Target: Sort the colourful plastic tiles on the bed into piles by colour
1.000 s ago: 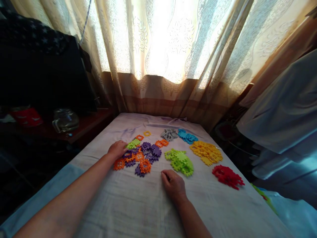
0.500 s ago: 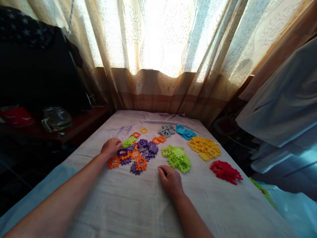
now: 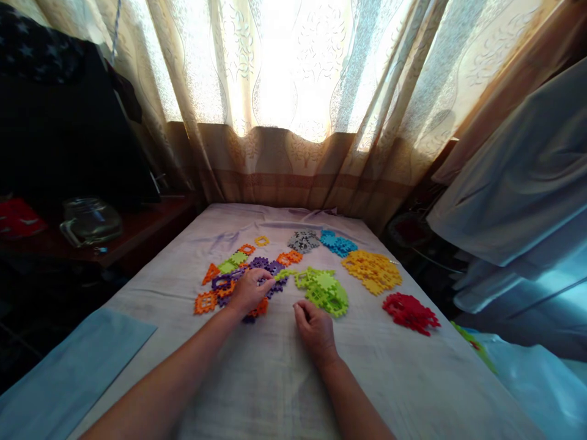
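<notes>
My left hand [image 3: 251, 289] is over the mixed purple and orange pieces, thumb and fingers pinched on a lime-green plastic interlocking piece [image 3: 283, 275]. That piece points toward the lime-green pile [image 3: 326, 287]. Below the lime-green pile, my right hand [image 3: 315, 330] rests on the sheet as a loose fist, with nothing showing in it. Purple pieces [image 3: 259, 263] lie partly hidden behind my left hand. Around them are an orange square frame [image 3: 205, 302], an orange triangle [image 3: 211, 273] and lime-green pieces [image 3: 232, 263].
Sorted piles stand toward the right: grey [image 3: 303, 241], blue [image 3: 338, 243], yellow [image 3: 372, 272] and red [image 3: 411, 313]. Orange pieces [image 3: 289, 258] and one yellow frame [image 3: 261, 241] lie farther back. A glass jug [image 3: 92, 221] stands on the side table at left; curtains [image 3: 284, 165] hang behind.
My left hand has moved right from the left edge of the mixed pieces, carrying a lime-green piece. The orange triangle is now uncovered. My right hand stays put; the view has shifted slightly.
</notes>
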A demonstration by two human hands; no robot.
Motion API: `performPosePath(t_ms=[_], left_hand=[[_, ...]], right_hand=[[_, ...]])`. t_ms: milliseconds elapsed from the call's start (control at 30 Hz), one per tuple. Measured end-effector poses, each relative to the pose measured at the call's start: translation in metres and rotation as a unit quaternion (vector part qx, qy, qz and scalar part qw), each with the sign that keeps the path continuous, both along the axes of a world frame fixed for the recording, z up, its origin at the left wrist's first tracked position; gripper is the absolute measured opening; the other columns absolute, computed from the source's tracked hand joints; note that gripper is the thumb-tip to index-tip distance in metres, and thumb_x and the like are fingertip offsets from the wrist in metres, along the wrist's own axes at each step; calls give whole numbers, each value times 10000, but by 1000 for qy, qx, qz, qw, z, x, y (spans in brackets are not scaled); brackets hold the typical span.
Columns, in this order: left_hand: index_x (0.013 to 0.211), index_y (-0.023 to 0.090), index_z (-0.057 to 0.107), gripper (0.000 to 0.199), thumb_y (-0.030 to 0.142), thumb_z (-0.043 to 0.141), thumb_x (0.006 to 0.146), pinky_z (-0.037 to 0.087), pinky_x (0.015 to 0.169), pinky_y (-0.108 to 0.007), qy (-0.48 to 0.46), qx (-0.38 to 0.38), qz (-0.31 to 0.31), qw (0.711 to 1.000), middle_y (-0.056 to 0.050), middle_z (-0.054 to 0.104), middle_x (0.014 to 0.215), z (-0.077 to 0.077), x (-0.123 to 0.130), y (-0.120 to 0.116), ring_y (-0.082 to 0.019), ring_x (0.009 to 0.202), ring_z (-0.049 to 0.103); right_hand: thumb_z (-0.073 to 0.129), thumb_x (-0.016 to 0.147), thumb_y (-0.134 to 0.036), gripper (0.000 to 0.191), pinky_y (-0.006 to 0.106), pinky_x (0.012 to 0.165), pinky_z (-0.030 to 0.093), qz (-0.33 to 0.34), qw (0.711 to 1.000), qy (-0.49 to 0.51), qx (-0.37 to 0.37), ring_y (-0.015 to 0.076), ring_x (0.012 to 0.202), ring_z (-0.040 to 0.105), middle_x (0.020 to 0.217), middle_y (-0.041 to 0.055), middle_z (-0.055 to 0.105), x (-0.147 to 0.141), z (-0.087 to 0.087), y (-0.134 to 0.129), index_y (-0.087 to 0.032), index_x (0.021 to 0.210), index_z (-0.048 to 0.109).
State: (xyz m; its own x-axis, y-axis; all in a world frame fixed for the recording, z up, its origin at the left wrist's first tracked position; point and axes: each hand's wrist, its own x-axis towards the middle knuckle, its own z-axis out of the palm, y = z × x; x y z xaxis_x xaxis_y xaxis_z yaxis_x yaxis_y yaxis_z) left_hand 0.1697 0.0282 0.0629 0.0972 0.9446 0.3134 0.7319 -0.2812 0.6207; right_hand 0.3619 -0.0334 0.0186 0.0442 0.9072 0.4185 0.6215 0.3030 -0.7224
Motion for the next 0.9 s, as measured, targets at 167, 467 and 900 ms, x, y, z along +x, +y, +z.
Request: performPosePath(t_ms=[167, 467, 900], left_hand=[[820, 216, 703, 113, 291, 619, 829, 464, 911, -358, 3, 21, -35, 999, -58, 722, 988, -21, 50, -8, -204, 971, 636], [859, 238, 711, 77, 274, 655, 820, 293, 1063, -490, 64, 35, -78, 994, -63, 709, 1022, -26, 63, -12, -245, 1049, 582], [973, 239, 708, 190, 262, 560, 855, 405, 1000, -386, 150, 37, 5, 988, -64, 714, 1070, 3, -18, 19, -233, 1051, 608]], right_hand=[[425, 905, -431, 416, 222, 539, 354, -9, 1000, 16, 14, 120, 496, 489, 519, -12, 554, 2, 1, 1, -211, 594, 593], [410, 926, -404, 404, 226, 603, 399, 9, 999, 37, 3, 139, 584, 563, 615, 18, 647, 2, 6, 1, -218, 646, 635], [435, 914, -438, 430, 218, 524, 329, -13, 1000, 6, 25, 114, 480, 493, 502, -13, 521, 1, -2, 3, -208, 572, 559]])
